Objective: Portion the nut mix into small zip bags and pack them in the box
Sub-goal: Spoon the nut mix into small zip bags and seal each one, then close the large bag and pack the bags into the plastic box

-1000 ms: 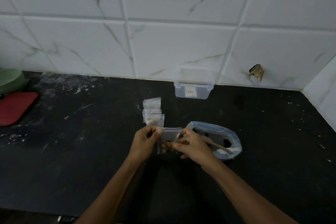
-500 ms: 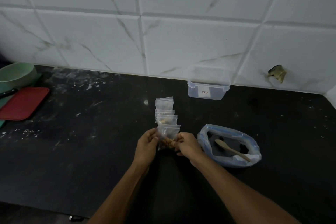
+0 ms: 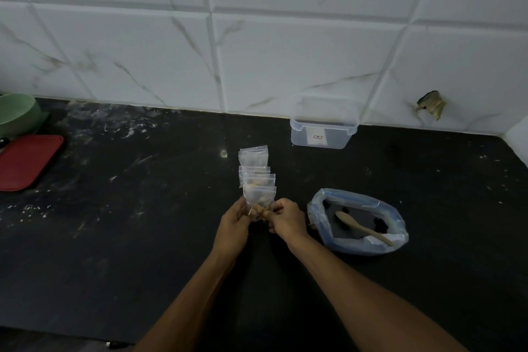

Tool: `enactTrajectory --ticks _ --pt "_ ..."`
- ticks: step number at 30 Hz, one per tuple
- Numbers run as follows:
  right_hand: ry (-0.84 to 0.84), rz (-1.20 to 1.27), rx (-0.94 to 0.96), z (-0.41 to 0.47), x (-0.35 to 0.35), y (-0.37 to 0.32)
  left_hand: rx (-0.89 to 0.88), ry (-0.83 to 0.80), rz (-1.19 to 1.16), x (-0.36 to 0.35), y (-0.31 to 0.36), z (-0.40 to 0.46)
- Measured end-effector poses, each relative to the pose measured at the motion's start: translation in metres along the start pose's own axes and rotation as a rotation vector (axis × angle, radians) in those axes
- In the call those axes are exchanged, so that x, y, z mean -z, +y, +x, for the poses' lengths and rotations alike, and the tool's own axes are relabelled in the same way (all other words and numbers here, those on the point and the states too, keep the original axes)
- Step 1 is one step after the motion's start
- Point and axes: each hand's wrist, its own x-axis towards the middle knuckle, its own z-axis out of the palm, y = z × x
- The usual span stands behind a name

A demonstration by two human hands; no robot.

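My left hand [image 3: 233,227] and my right hand [image 3: 285,218] both pinch the bottom of a small clear zip bag [image 3: 261,197] with nuts in it, held upright just above the black counter [image 3: 143,251]. Right behind it a short row of small zip bags [image 3: 255,168] lies on the counter, some with nuts inside. To the right sits the large open nut mix bag [image 3: 357,223], blue-rimmed, with a wooden spoon [image 3: 363,227] lying in it. A clear plastic box [image 3: 323,130] with a small label stands open against the tiled wall.
A red tray [image 3: 27,161] and a green bowl [image 3: 15,113] sit at the far left edge. The white marble-tiled wall [image 3: 257,51] closes the back, and a side wall meets it at the far right. White specks dust the counter.
Both hands have carried the small filled bag forward and left, up to the near end of the row of bags. The view shifted, so the large bag now sits further right.
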Motion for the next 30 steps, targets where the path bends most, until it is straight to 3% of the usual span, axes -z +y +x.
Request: enactTrajectory --ticks 10,13,17,25,30 --pt "-0.043 -0.007 0.072 -0.044 0.033 -0.001 0.010 0.068 0.035 -0.002 0.001 -0.005" --pt "0.023 -0.065 0.180 -0.068 0.073 -0.006 0.037 0.128 0.064 -0.003 -0.004 -0.009" --pt "0.162 -0.192 0.222 -0.077 0.132 -0.008 -0.060 0.293 0.114 -0.011 -0.002 -0.015" --pt "0.280 -0.640 0.251 -0.059 0.186 0.031 -0.057 0.002 0.155 -0.063 0.028 -0.013" --pt "0.251 -0.920 0.344 -0.052 0.180 0.046 -0.041 -0.056 0.143 -0.090 0.039 -0.016"
